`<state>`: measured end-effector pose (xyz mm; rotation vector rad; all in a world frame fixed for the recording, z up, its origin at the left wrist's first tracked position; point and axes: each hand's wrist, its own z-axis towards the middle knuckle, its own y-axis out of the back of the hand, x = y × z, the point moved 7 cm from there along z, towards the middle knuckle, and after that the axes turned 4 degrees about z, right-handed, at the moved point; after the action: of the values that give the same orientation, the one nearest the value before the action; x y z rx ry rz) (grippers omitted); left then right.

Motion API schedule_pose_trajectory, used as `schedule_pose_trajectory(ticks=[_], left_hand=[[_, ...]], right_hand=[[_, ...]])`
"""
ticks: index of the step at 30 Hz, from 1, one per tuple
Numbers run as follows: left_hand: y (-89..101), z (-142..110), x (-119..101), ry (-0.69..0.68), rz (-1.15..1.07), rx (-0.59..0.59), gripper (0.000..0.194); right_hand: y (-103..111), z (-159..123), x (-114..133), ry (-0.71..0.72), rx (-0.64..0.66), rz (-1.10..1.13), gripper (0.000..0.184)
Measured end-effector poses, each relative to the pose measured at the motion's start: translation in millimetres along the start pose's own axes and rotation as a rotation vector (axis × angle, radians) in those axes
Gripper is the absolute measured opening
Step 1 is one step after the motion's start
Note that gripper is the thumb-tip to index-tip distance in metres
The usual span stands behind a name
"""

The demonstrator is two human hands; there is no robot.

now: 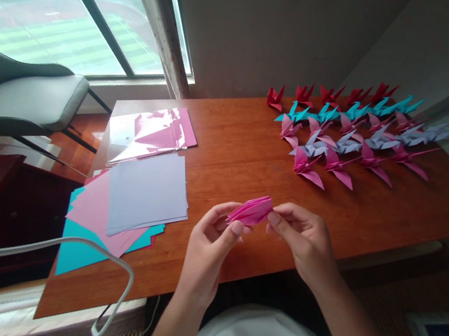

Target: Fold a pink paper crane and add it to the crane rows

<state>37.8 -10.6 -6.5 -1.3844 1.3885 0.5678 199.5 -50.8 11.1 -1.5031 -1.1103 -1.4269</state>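
A piece of folded pink paper [255,211], narrow and layered, is held above the near edge of the wooden table [226,184]. My left hand [213,241] pinches its left end, the thumb in front and the fingers behind. At its right end, the thumb and fingers of my right hand [305,234] are closed on the paper too. The layers fan slightly apart at the left tip. Both hands partly hide the paper's ends.
Rows of paper cranes stand at the right: red [328,95], turquoise [353,111], light pink [347,127], lavender [345,144] and bright pink [336,167]. Coloured sheets [145,192] and a clear-wrapped paper pack [154,133] lie left. A white cable [129,274] loops at the near left.
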Motion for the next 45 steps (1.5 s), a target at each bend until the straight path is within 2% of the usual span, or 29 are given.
schedule_pose_trajectory(ticks=[3, 6, 9, 12, 13, 16, 23, 29, 32, 38, 41, 45], left_hand=[[-7.6, -2, 6, -0.043, -0.046, -0.054, 0.031], [-5.5, -4, 2, -0.138, 0.022, -0.169, 0.019], [-1.7, -4, -5, -0.187, 0.096, -0.211, 0.015], [-0.5, -3, -9, -0.187, 0.144, -0.186, 0.014], [-0.7, -2, -10, -0.182, 0.152, -0.175, 0.014], [-0.5, -2, -11, -0.168, 0.159, -0.170, 0.014], [-1.9, -1, -9, -0.159, 0.144, -0.119, 0.015], [-7.6, -1, -14, -0.185, 0.145, -0.066, 0.014], [-12.6, -2, -14, -0.183, 0.124, -0.020, 0.015], [-22.4, -3, -5, -0.150, 0.025, 0.057, 0.015], [-21.2, -3, -3, -0.149, 0.014, 0.034, 0.012], [-14.3, 0, -2, -0.174, 0.010, -0.037, 0.013]], right_hand=[[-9, -4, -2, -0.012, -0.022, 0.073, 0.022], [-15, -5, 0, 0.004, 0.066, -0.017, 0.022], [-11, -3, 11, 0.149, 0.097, -0.199, 0.015], [-5, -2, 26, 0.388, 0.074, -0.374, 0.044], [-6, -3, 31, 0.460, 0.079, -0.432, 0.047], [-10, -4, 39, 0.607, 0.095, -0.559, 0.039], [-10, -10, 46, 0.705, 0.013, -0.633, 0.030], [-13, -14, 47, 0.770, 0.054, -0.605, 0.024], [-12, -12, 46, 0.712, 0.031, -0.556, 0.018], [-5, -4, 21, 0.344, -0.039, -0.242, 0.009], [-4, -2, 6, 0.232, -0.048, -0.121, 0.007], [-3, -1, -2, 0.189, -0.044, -0.066, 0.005]])
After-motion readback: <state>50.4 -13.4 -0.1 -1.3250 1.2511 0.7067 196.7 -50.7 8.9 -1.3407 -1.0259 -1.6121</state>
